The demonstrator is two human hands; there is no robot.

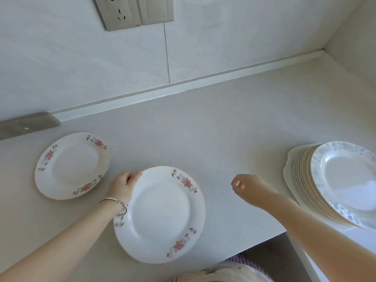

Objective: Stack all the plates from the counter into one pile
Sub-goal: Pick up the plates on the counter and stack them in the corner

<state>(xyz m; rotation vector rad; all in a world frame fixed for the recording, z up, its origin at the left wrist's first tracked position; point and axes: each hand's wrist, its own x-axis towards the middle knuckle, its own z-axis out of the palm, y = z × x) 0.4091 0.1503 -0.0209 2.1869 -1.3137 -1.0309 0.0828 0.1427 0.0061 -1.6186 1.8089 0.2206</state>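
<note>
My left hand (pixel 124 185) grips the left rim of a white plate with pink flowers (pixel 160 214), which is tilted up above the counter near its front edge. A second plate with the same flower pattern (pixel 72 164) lies flat on the counter to the left. At the far right stands a pile of several plates (pixel 305 180), topped by a plate with a blue flower rim (pixel 350 180). My right hand (pixel 247 188) hovers between the held plate and the pile, fingers loosely curled, holding nothing.
The pale counter (pixel 203 129) meets a tiled wall at the back and a side wall on the right. A wall socket and switch (pixel 132 11) sit high up. A grey metal edge (pixel 28 124) shows at the far left. The counter's front edge (pixel 254 244) runs close below the held plate.
</note>
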